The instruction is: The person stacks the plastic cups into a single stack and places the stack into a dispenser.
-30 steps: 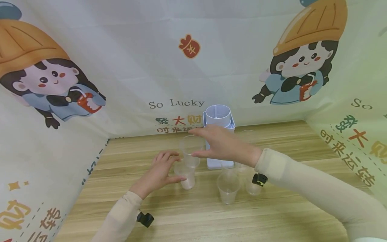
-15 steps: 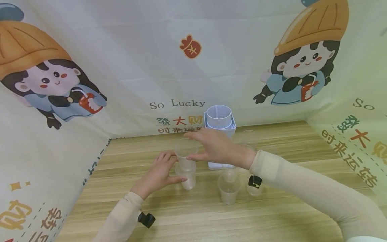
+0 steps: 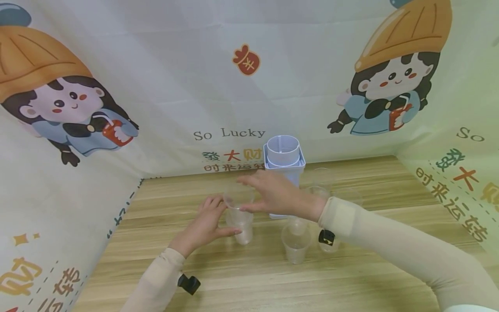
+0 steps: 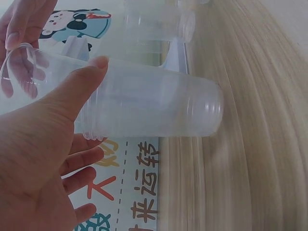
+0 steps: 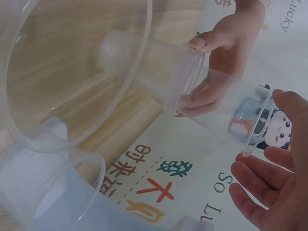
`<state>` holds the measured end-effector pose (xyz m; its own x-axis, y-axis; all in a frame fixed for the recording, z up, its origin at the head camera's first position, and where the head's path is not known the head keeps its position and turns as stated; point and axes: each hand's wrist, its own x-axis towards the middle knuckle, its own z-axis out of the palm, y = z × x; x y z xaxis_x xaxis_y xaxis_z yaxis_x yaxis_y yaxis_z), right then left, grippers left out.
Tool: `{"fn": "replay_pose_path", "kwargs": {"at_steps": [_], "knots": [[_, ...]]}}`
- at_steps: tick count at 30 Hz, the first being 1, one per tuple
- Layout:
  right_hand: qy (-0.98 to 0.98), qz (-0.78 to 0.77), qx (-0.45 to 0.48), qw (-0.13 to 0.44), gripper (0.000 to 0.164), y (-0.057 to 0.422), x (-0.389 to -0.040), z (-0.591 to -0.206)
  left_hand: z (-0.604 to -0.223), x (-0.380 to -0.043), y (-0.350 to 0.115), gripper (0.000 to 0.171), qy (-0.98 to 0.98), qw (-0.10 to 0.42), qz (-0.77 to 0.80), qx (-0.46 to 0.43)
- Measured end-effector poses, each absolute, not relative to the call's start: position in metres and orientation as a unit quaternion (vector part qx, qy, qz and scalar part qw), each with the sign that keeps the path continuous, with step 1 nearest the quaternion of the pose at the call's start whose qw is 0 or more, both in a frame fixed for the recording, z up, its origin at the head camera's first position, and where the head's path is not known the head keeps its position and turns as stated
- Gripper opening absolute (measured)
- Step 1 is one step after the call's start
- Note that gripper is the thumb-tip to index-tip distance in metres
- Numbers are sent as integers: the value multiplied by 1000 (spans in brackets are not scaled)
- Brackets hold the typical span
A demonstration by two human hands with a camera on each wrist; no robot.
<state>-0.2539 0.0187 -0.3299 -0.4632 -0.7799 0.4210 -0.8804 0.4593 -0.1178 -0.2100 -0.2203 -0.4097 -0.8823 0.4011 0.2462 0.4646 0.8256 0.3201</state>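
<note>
My left hand (image 3: 206, 222) holds a stack of clear plastic cups (image 4: 159, 108) near the rims, thumb on one side and fingers on the other. The stack stands upright on the wooden table. Above it, my right hand (image 3: 278, 195) pinches another clear plastic cup (image 5: 224, 108) at its rim, between thumb and fingers. That upper cup (image 3: 237, 201) has its lower end inside the top of the stack. In the right wrist view, the rims of the nested cups lie close together by the left thumb. How many cups are nested is hard to tell.
A pale blue-white holder (image 3: 283, 152) with a round tube on top stands at the back. A clear cup (image 3: 296, 248) is in front of it, with several more clear cups partly behind my right forearm. Printed cloth (image 3: 187, 65) walls in the table (image 3: 249, 281).
My right hand has moved left and slightly down, bringing its cup over and into the stack. The left hand stays almost where it was.
</note>
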Motion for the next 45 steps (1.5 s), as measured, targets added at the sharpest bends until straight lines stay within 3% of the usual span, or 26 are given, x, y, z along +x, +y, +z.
{"fn": "replay_pose_path", "kwargs": {"at_steps": [9, 45], "knots": [[-855, 147, 485, 108, 68, 15, -253, -337, -412, -210, -221, 68, -948, 79, -216, -218], [-864, 113, 484, 81, 74, 3, -255, -374, -413, -211, -221, 60, -943, 62, -252, -208]]}}
